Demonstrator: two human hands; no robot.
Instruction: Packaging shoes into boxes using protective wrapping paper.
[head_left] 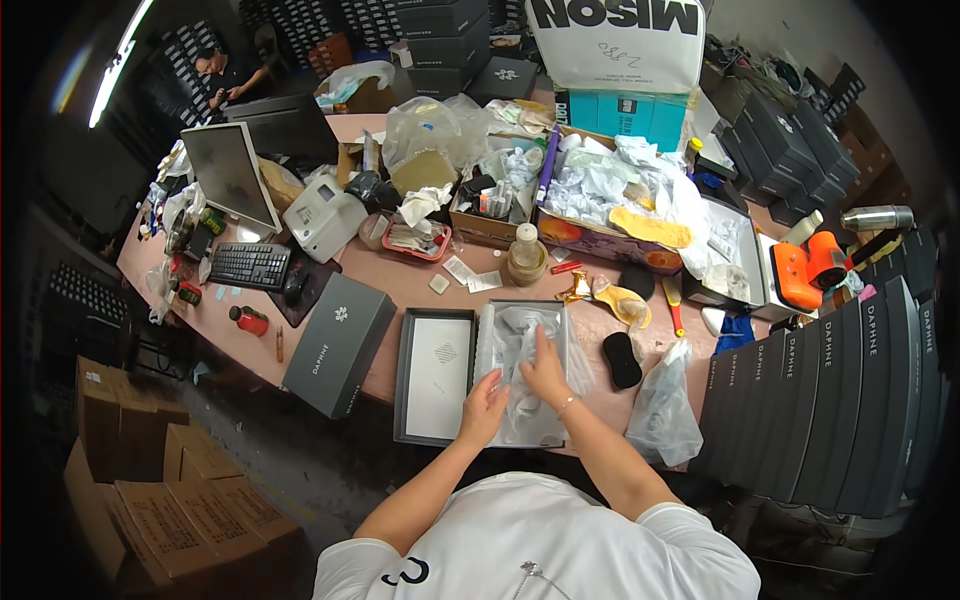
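An open shoe box (563,330) lies at the table's front edge with thin whitish wrapping (516,328) inside, perhaps around something I cannot make out. My right hand (543,372) rests over the wrapping, its fingers stretched out toward the far end. By the box's left side is my left hand (484,407), fingers extended and holding nothing that shows. The dark grey lid (437,375) sits right beside the box, its white inside facing up.
A closed grey shoe box (340,345) lies to the left. A black oval item (621,360) and a clear plastic bag (667,410) are on the right, before a row of grey boxes (830,400). Behind are a glue jar (526,257) and an orange tape dispenser (797,270).
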